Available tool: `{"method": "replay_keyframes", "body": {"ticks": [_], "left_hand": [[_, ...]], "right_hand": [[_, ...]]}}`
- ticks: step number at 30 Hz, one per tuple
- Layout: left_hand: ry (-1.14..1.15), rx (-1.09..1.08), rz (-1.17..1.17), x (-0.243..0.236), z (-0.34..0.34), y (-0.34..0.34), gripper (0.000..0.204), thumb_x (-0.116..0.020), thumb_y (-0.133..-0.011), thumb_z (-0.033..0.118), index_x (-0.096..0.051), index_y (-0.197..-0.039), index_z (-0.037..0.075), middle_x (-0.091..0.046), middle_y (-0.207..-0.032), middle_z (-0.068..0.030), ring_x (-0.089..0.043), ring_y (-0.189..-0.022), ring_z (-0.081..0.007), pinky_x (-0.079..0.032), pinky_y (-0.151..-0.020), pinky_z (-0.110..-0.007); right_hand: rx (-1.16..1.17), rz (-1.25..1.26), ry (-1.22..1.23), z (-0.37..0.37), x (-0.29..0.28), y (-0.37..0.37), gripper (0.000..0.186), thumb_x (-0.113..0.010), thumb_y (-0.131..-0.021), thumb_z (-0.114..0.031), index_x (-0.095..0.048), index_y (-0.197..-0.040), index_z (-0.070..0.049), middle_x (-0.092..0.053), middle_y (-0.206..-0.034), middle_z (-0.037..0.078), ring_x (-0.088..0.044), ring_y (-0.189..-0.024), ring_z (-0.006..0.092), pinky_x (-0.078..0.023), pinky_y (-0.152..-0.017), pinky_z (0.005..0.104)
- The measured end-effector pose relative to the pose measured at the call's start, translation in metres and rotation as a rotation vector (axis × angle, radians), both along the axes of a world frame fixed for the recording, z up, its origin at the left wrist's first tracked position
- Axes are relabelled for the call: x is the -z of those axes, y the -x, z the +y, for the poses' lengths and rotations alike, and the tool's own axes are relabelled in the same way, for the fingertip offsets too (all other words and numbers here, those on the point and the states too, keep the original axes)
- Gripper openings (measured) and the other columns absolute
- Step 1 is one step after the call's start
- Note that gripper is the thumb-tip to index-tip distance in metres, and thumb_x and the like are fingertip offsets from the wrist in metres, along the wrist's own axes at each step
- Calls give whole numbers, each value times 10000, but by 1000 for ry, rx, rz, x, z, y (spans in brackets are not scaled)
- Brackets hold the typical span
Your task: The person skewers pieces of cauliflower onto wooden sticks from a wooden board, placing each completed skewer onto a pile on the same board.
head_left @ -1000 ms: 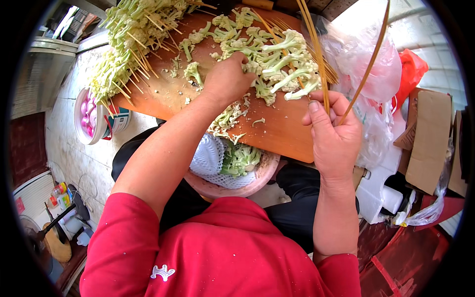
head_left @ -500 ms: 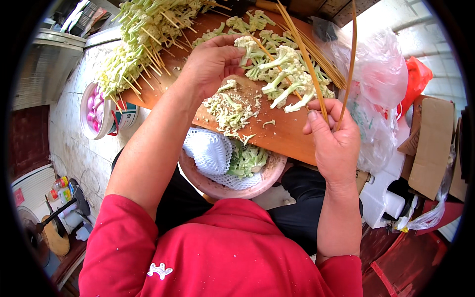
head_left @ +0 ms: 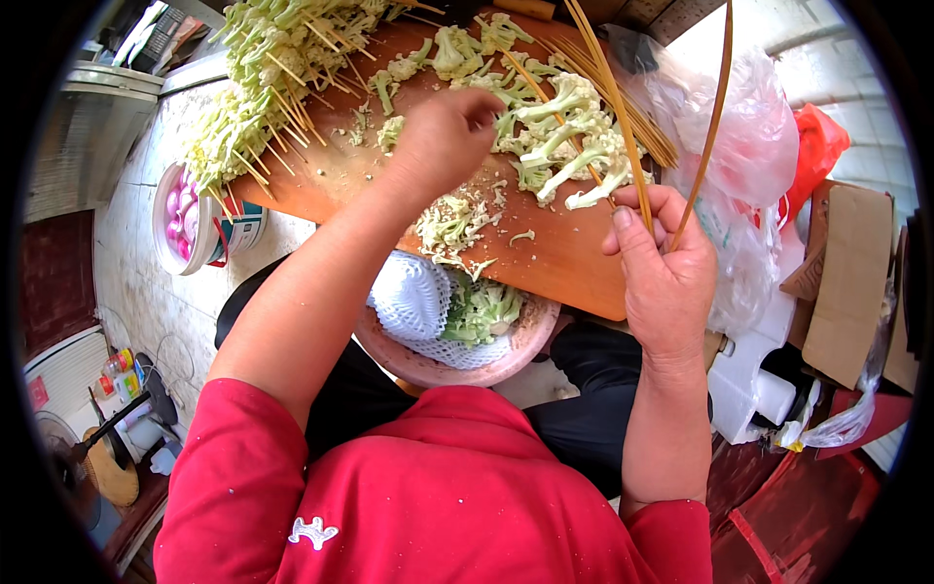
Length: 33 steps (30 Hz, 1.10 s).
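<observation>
My right hand [head_left: 666,263] is closed round several thin bamboo skewers [head_left: 623,117] above the right part of an orange-brown cutting board [head_left: 555,243]. One of them slants up to the left and runs through a cluster of cauliflower florets [head_left: 569,136]; the others point upward bare. To the left of that cluster, my left hand [head_left: 443,141] is turned knuckles up with its fingers curled in. Whatever those fingers hold, if anything, is hidden. Loose florets [head_left: 455,54] lie beyond it, and cauliflower crumbs [head_left: 457,224] are heaped on the near side of the board.
Skewered cauliflower [head_left: 292,58] is piled at the far left. Below the board, a pink basin [head_left: 535,341] holds a cauliflower and white foam netting [head_left: 409,292]. A bucket [head_left: 190,219] with purple-pink contents stands left. Plastic bags [head_left: 749,146] and cardboard [head_left: 846,282] are at right.
My left hand has come away from the florets' upper end, curled its fingers and turned knuckles up. The skewers in my right hand have shifted slightly to the right.
</observation>
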<state>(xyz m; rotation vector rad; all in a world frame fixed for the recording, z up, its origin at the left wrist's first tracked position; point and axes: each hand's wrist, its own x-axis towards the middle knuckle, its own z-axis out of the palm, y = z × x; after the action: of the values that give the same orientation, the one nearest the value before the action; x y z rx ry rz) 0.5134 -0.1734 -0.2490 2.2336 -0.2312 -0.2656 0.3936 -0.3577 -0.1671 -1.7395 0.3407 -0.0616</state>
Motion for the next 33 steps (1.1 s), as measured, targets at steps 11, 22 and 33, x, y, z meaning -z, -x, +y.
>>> {"method": "replay_keyframes", "body": {"ticks": [11,22,33], "left_hand": [[-410,409,-325,43,-27,22,227,-535,-791,144,-596,-970,18,-585,-944,-146,-617,-829,-304,-509,-736,-383],[1107,-347,652,-23,3,-9,154,-523,-888,126,-521,-946,-17,-608,-857,-125,-628,-756,-222,-557,-700,-340],[1202,-327,553,-36,29,-9,169,-536,-909,151,-530,-975,-4,-619,-892,-123,-631,-792,-212,-554,-752,-355]], "right_hand": [[-13,-29,-18,-6,2,3,102,-564,-862,-35,-576,-959,-4,-564,-690,-1,-524,-618,46,-407,-553,193],[-56,30,19,-1,4,4,103,-562,-850,-31,-583,-949,-13,-566,-684,3,-528,-609,53,-412,-552,203],[-89,33,86,10,4,2,103,-559,-854,-31,-583,-952,-12,-566,-679,0,-536,-614,51,-422,-555,202]]}}
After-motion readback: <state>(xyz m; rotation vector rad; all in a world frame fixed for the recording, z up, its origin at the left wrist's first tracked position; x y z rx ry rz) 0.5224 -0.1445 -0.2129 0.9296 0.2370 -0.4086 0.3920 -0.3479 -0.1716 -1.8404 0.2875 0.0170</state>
